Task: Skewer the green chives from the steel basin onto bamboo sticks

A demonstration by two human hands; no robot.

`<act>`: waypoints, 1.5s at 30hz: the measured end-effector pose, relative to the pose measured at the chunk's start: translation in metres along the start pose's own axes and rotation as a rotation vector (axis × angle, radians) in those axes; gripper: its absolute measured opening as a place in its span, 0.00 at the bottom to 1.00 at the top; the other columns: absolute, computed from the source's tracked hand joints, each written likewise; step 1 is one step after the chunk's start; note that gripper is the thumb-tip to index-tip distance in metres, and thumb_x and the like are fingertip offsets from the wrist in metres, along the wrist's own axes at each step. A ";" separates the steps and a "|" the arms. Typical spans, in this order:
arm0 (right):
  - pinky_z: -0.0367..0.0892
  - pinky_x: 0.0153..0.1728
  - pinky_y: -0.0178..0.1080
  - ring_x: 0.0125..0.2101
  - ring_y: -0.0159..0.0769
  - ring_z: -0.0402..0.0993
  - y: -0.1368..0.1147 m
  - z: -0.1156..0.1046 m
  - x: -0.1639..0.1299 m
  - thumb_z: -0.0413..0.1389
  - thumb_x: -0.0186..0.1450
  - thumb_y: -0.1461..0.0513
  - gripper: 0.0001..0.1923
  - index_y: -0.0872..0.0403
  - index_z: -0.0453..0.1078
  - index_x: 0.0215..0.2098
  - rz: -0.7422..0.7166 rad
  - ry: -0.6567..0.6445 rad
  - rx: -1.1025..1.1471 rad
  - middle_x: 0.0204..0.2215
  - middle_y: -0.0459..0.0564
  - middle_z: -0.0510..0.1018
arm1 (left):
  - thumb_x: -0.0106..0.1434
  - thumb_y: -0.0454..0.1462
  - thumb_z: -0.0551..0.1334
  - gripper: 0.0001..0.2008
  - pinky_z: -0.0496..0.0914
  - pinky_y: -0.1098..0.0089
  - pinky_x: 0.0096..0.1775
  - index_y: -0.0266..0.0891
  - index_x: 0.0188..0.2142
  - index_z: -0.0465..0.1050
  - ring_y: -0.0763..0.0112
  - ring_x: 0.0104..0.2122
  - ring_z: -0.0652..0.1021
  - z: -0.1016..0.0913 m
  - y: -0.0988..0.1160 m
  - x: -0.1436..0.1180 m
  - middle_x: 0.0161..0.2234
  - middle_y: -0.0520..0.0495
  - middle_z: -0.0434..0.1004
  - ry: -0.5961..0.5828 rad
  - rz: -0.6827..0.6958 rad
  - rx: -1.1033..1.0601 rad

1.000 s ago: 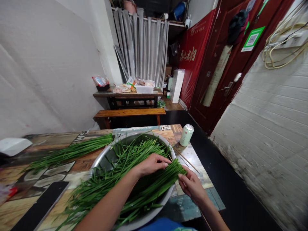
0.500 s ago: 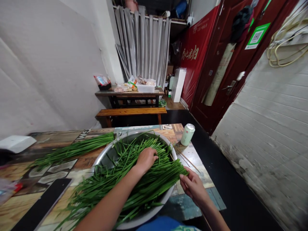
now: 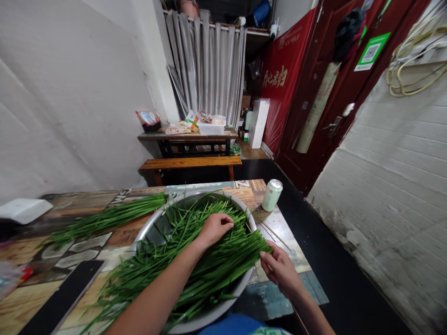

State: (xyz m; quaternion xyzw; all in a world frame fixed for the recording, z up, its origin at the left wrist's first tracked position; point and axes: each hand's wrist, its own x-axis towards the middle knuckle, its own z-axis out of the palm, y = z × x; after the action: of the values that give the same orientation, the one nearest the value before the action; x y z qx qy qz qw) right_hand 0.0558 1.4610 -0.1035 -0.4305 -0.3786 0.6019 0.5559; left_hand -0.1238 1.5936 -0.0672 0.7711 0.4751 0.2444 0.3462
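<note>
Wood-patterned table (image 3: 309, 281), lower frame. Right hand (image 3: 277, 267): fingers clamped on cut ends of garlic chives (image 3: 233, 263), right of centre, seemingly keeping them aligned. Left hand (image 3: 215, 229): fingertips together over the chives, any strand between indistinct. Metal basin (image 3: 148, 232) beneath, apparently containing the leaves.

left fingers (image 3: 225, 220): over green stalks (image 3: 223, 263) | right fingers (image 3: 270, 261): pinching some

Both forearms (image 3: 167, 284) extend forward, left hand (image 3: 214, 229) curled palm down, right hand (image 3: 280, 267) pinched beside it, slightly lower.
</note>
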 end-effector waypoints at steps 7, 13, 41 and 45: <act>0.38 0.07 0.24 0.09 0.18 0.41 0.002 -0.002 0.004 0.55 0.59 0.58 0.14 0.56 0.61 0.39 0.000 -0.014 -0.002 0.10 0.33 0.58 | 0.48 0.38 0.61 0.08 0.65 0.72 0.32 0.34 0.26 0.72 0.71 0.26 0.72 0.007 0.003 0.000 0.24 0.49 0.74 0.009 -0.021 -0.215; 0.37 0.07 0.24 0.08 0.18 0.41 -0.001 0.001 0.006 0.56 0.58 0.57 0.12 0.56 0.61 0.36 0.012 -0.025 -0.008 0.10 0.32 0.57 | 0.48 0.39 0.62 0.13 0.65 0.71 0.31 0.33 0.32 0.74 0.71 0.26 0.72 0.007 0.008 -0.003 0.26 0.48 0.75 -0.006 -0.058 -0.307; 0.37 0.07 0.24 0.09 0.17 0.40 -0.003 0.004 0.007 0.57 0.57 0.57 0.14 0.56 0.62 0.36 0.034 -0.023 0.021 0.10 0.33 0.58 | 0.52 0.40 0.58 0.18 0.66 0.72 0.31 0.33 0.40 0.76 0.71 0.25 0.73 0.010 0.018 -0.009 0.30 0.46 0.79 -0.099 -0.093 -0.336; 0.38 0.07 0.24 0.09 0.17 0.41 -0.003 0.004 0.007 0.58 0.56 0.57 0.15 0.56 0.62 0.37 0.039 -0.008 0.032 0.10 0.33 0.59 | 0.52 0.39 0.58 0.15 0.67 0.70 0.38 0.35 0.36 0.77 0.67 0.32 0.75 0.009 0.018 -0.009 0.30 0.46 0.79 -0.118 -0.056 -0.301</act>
State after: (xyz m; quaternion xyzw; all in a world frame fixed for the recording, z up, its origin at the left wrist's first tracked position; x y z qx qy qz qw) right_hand 0.0533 1.4682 -0.1001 -0.4263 -0.3631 0.6202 0.5493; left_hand -0.1114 1.5772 -0.0598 0.7101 0.4331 0.2575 0.4918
